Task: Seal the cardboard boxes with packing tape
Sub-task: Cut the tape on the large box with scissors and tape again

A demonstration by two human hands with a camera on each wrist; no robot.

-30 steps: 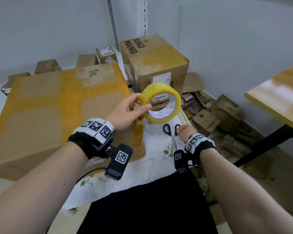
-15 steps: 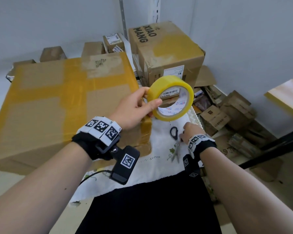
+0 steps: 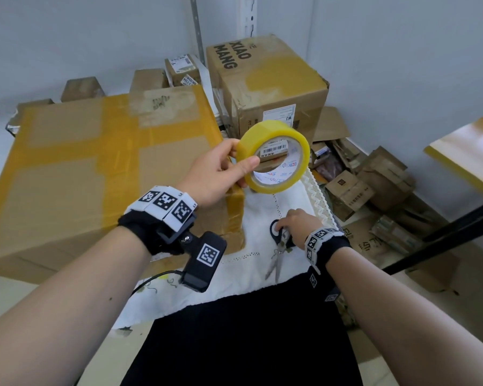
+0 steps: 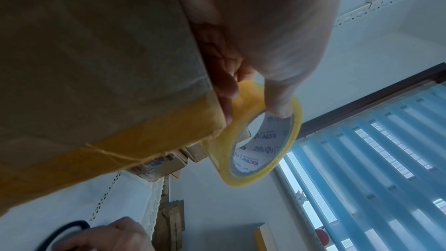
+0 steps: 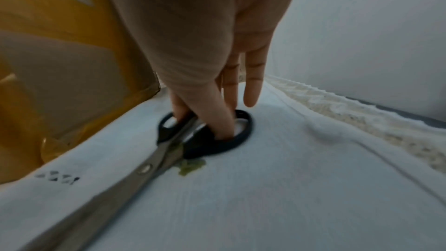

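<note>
My left hand (image 3: 236, 165) holds a yellow roll of packing tape (image 3: 299, 137) up in the air, thumb on the rim and fingers behind it. The roll (image 4: 255, 177) hangs just past the right corner of a large cardboard box (image 3: 95, 168) crossed with yellow tape bands. My right hand (image 3: 294, 225) is down on the white cloth (image 3: 265, 207), with the thumb and a finger pushed through the black handle loops of the scissors (image 5: 205, 140). The steel blades (image 3: 275, 263) are closed and point toward me.
A brown box marked XIAO MANG (image 3: 265, 79) stands behind the tape roll. Small boxes (image 3: 151, 79) line the wall, and crushed cartons (image 3: 374, 179) are piled on the floor at right. A yellow-edged tabletop (image 3: 469, 151) juts in from the far right.
My right hand has come down onto the scissors and slid its fingers into the handles. My left hand still holds the tape roll up. The head view has shifted slightly.
</note>
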